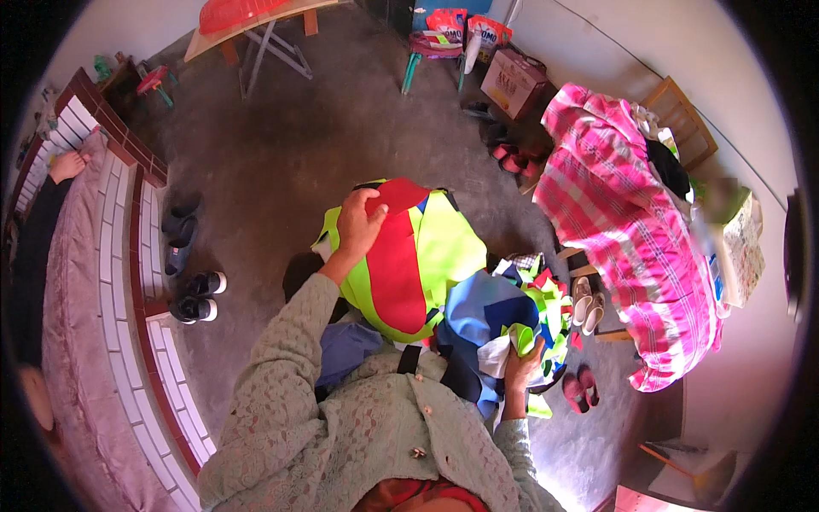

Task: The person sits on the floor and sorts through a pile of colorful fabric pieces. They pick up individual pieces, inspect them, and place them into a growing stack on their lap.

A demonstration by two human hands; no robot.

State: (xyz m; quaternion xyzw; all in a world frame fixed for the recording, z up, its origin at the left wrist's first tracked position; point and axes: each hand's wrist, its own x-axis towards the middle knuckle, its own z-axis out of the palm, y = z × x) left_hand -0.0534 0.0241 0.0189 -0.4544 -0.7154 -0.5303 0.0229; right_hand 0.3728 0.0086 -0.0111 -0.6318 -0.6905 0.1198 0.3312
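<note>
In front of my lap lies a pile of lime-yellow cloth (452, 239) with a broad red cloth strip (396, 264) across it. My left hand (362, 225) rests at the strip's upper left edge, thumb and fingers apart. Beside the pile on the right is a heap of blue cloth (482, 311), with lime, red, white and dark scraps (550, 299) around it. At the heap's near right side my right hand (522, 369) is closed around a lime cloth scrap (519, 338). Its fingertips are partly hidden by cloth.
A pink plaid cloth (610, 230) covers furniture at the right, with slip-on shoes (589, 305) beside it. Dark shoes (199, 297) stand by the white-tiled ledge (119, 282) at left, where another person's arm (38, 222) lies. A folding table (247, 32) and cardboard box (514, 83) are farther back.
</note>
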